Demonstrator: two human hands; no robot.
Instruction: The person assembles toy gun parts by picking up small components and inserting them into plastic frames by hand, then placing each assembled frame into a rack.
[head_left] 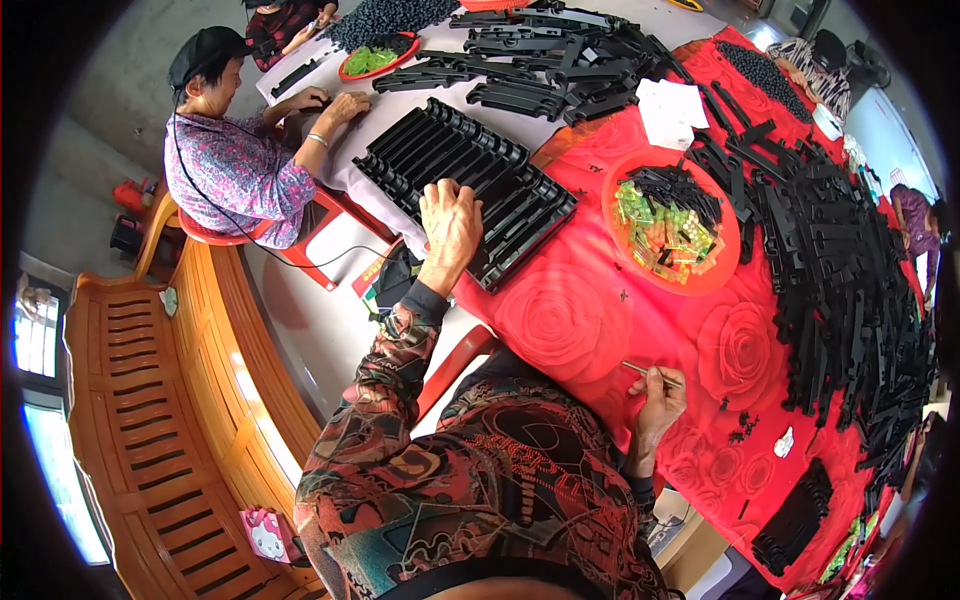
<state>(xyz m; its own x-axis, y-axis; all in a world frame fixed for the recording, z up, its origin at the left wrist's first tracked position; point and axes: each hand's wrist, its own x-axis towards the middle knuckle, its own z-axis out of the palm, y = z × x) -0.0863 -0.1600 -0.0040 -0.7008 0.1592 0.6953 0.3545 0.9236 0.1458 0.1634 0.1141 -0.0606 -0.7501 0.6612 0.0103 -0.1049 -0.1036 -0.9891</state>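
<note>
My left hand point(450, 225) rests on a black plastic tray point(540, 218) with long parallel slots holding slim black bars. Its fingers are bent down against the bars, and whatever lies under the fingertips is hidden. Nearer my body, my right hand point(658, 405) pinches a thin pen-like metal tool point(650, 373), held level just above the red cloth. Beyond it, to the right of the tray, a round orange basin point(735, 225) contains yellow-green and orange little pieces and thin black strips.
A red rose-patterned tablecloth point(560, 310) covers the near table. Black bars are heaped right point(830, 260) and at the back point(560, 60). White tissues point(670, 112) lie behind the basin. Another person point(240, 170) works at left, near a wooden bench point(150, 400). Tiny black bits point(745, 428) are scattered right.
</note>
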